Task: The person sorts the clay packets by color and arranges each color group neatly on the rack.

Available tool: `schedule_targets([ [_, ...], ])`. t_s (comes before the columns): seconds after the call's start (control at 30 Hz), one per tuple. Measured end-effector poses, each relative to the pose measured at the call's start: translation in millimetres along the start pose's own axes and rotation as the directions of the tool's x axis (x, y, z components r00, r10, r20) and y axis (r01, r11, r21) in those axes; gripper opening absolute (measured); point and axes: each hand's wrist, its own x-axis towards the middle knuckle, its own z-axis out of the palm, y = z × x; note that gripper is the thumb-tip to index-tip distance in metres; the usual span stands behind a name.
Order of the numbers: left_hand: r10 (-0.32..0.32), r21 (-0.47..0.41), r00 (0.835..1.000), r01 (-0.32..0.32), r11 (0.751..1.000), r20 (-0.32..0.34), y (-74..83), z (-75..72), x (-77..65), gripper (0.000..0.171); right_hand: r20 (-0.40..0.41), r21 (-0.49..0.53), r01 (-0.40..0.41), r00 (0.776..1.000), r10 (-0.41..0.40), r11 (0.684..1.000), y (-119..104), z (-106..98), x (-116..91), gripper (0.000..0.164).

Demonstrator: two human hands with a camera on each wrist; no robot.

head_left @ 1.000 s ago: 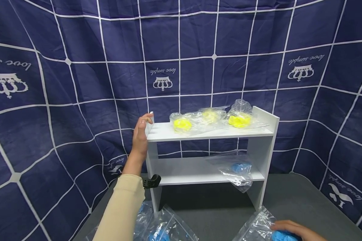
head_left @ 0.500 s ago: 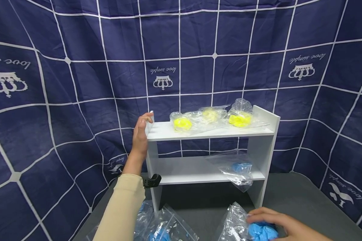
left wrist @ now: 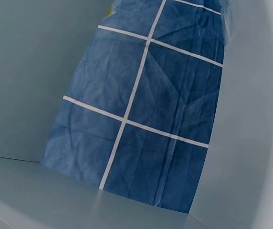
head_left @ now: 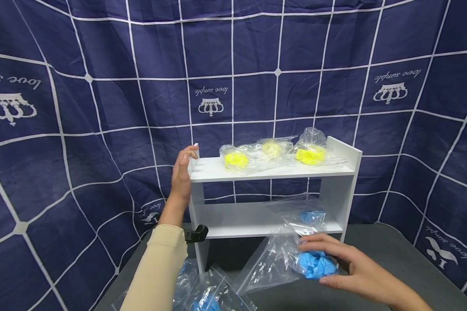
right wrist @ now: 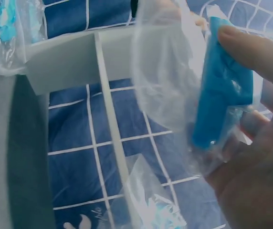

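Observation:
My right hand (head_left: 346, 263) grips a clear zip bag (head_left: 272, 263) with a crumpled blue lump (head_left: 315, 264) inside, in front of the lower shelf. In the right wrist view, the thumb presses on the blue lump (right wrist: 222, 86) through the plastic. At the left end of a white two-tier shelf (head_left: 264, 172), my left hand (head_left: 182, 170) grips the top of the side panel, its fingertips over the edge. Another clear bag with a blue lump (head_left: 312, 216) lies on the lower tier at the right, partly overhanging its front.
Along the top tier lie clear bags with yellow lumps (head_left: 236, 160). More bags with blue lumps (head_left: 206, 302) are on the dark table (head_left: 377, 255) at the front left, partly behind my left sleeve (head_left: 155, 268). A dark blue grid curtain (head_left: 257, 52) surrounds the back and sides.
My right hand has carried the bag with the blue lump left and up from the front right, toward the lower tier. The left hand has stayed on the side panel.

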Motion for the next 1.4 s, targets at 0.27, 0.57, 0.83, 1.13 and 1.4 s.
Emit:
schedule_targets([
  [0.27,0.0,0.016,1.0,0.0,1.0,-0.005,-0.4,-5.4,0.7,0.034,-0.173,-0.18,-0.039,0.985,0.007,0.983,4.9,-4.5,32.5,0.059],
  [0.57,0.004,-0.001,1.0,-0.004,1.0,-0.008,1.3,-2.5,1.6,0.05,-0.358,-0.456,-0.169,0.934,-0.007,0.874,33.3,-13.3,63.2,0.06],
  [0.83,0.0,0.002,1.0,0.0,1.0,-0.009,-1.2,-2.5,1.2,0.047,-0.429,-0.498,-0.362,0.893,0.138,0.788,62.8,-19.0,72.8,0.052],
  [1.13,-0.009,-0.013,1.0,0.009,1.0,-0.003,-0.3,0.7,-1.6,0.054,-0.465,-0.536,-0.432,0.868,0.173,0.726,92.7,-18.6,61.8,0.047],
  [1.4,-0.003,-0.019,1.0,0.003,1.0,-0.006,0.4,1.1,-2.2,0.052,-0.485,-0.58,-0.47,0.856,0.182,0.666,96.3,-13.9,57.6,0.051],
])
